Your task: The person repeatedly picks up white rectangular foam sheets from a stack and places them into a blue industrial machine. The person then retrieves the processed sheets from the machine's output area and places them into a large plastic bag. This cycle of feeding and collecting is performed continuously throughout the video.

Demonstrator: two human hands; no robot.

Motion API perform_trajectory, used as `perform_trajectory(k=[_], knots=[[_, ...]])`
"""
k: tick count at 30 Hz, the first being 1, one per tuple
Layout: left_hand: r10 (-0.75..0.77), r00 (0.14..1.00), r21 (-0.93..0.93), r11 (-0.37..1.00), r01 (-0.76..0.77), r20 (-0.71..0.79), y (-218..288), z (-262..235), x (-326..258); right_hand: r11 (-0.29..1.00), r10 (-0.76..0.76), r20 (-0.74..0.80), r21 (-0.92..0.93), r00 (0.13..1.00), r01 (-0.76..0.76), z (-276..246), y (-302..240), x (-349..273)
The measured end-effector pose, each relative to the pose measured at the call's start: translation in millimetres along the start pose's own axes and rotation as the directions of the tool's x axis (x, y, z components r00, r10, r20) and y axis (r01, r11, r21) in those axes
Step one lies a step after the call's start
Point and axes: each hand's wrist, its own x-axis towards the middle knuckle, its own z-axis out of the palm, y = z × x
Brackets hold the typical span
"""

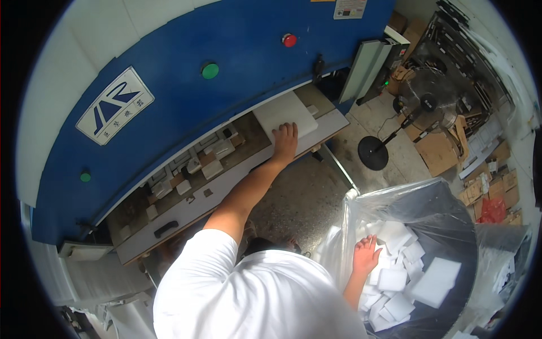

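Note:
My left hand (286, 141) reaches out to a white foam slab (289, 113) lying at the right end of the bed of a blue press machine (237, 62). Its fingers and thumb rest slightly apart on top of the slab by the near edge; no grip around it shows. Over a large bin lined with clear plastic (446, 198), my right hand (366, 255) is open, fingers stretched, with nothing in it. Below it lie several loose white foam pieces (392, 279) and a larger white foam block (437, 281).
Small blocks (213, 169) line the bed left of the slab, behind a pale front ledge (237, 175) with a black handle (166, 229). Green (210, 70) and red (289, 40) buttons sit on the machine. A standing fan (428, 101) and cardboard (437, 152) are at right.

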Motion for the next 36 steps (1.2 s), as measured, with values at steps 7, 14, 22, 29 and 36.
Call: perform_trajectory(k=[7, 14, 22, 29, 36], knots=[[0.18, 0.975, -0.366, 0.905, -0.217, -0.133, -26.1, -77.6, -30.6, 0.902, 0.185, -0.015, -0.396, 0.983, -0.175, 0.5, 22.5, 65.3], [-0.262, 0.766, -0.724, 0.595, -0.35, -0.586, -109.1, -173.6, -226.5, 0.492, -0.036, 0.267, -0.834, 0.963, 0.25, 103.2, 128.7, 157.1], [-0.918, 0.395, -0.905, 0.137, 0.402, 0.037, -186.5, -125.7, -400.0, 0.192, 0.423, 0.6, -0.792, 0.679, 0.58, 153.4, 281.6, 128.5], [-0.931, 0.338, -0.837, 0.291, 0.463, -0.137, -341.9, -41.2, -378.0, 0.327, 0.577, 0.669, -0.715, 0.468, 0.618, 192.2, 414.5, 128.5], [-0.804, 0.558, -0.308, 0.595, 0.742, -0.205, -450.6, 81.5, -374.4, 0.278, 0.666, 0.656, -0.659, 0.354, 0.699, 231.3, 534.9, 172.4]])
